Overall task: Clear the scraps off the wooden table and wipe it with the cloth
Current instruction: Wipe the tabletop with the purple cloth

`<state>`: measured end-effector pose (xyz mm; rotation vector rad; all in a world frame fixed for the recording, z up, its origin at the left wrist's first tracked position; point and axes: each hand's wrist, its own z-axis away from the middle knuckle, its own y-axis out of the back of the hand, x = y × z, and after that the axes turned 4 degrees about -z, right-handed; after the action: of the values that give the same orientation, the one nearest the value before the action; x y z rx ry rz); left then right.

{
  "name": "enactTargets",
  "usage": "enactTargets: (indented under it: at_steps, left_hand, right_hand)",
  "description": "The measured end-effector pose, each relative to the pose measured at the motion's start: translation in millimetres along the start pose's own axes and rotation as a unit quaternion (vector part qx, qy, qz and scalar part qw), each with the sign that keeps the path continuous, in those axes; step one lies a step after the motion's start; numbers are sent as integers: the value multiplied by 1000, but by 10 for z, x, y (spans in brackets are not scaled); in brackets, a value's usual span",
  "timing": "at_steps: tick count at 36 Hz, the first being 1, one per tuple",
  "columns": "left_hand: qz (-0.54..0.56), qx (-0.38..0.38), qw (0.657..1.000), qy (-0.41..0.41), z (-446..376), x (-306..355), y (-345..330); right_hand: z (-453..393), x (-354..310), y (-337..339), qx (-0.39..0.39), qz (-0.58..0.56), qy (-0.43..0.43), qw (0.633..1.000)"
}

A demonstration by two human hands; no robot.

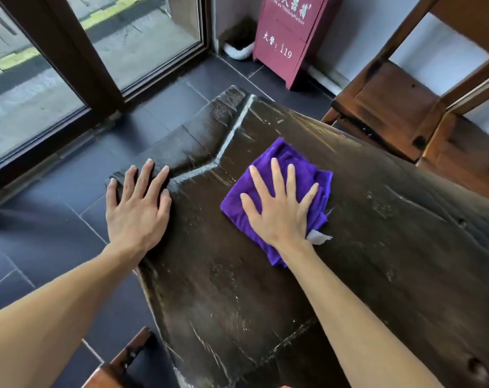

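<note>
**Wiping under way, scraps nearly gone**

On the dark wooden table [349,247], just right of the raised ridge that runs along its left part, the right hand [279,211] lies flat with fingers spread wide, pressing the folded purple cloth [282,158] to the top; it holds nothing else that can be seen. At the table's left edge the left hand [138,208] also rests open, palm down, fingers straight and reaching onto the lower ledge; it looks to be bracing rather than working.

Judged from how things lie, the clearing is mostly done; no loose scraps show on the visible top, save one small pale scrap [319,237] peeping out from under the near right corner of the cloth, just beside the wrist; whether it is paper or part of the cloth I cannot tell. Streaks and a wet sheen mark the wood on the near side and along the ridge, which suggests those parts have been wiped; the right stretch looks duller and probably remains to be done; so the wiping seems partway through, with the pale bit still to be removed.
</note>
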<state>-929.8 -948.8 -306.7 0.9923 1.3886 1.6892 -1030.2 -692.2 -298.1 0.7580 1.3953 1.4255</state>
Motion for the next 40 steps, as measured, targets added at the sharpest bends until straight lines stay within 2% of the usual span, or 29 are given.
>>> enactTargets:
  at_steps: [4,8,14,16,18,22,27,32,36,40]
  left_hand:
    - [17,-4,1000,-2,19,25,63]
    - [2,-26,1000,-16,33,7,87]
    - [4,-137,991,-5,31,8,173]
    - [17,-140,990,-11,234,124,219]
    - [23,-109,993,-33,585,315,236]
    - [4,-44,989,-139,1482,806,158]
    - [-19,-51,968,-247,2442,1279,-168]
    - [-21,-63,950,-305,3050,1689,-315]
    - [-16,-67,942,-329,3245,2001,-376]
    - [-45,-75,937,-338,3306,2114,-517]
  right_hand:
    - [509,-198,-117,-1,-11,62,998]
    - [1157,-213,-233,9,-16,73,997]
    - [2107,-68,-303,-11,-24,72,997]
    - [2447,12,-320,-21,-28,57,998]
    - [2800,94,-343,-36,-33,35,998]
    - [3496,275,-381,-60,-38,-8,997]
    - [4270,558,-392,-76,-32,-100,992]
    - [5049,864,-375,-88,-6,-184,979]
    - [5267,982,-367,-75,-5,-233,970]
    - [5128,1052,-408,-51,-31,-263,963]
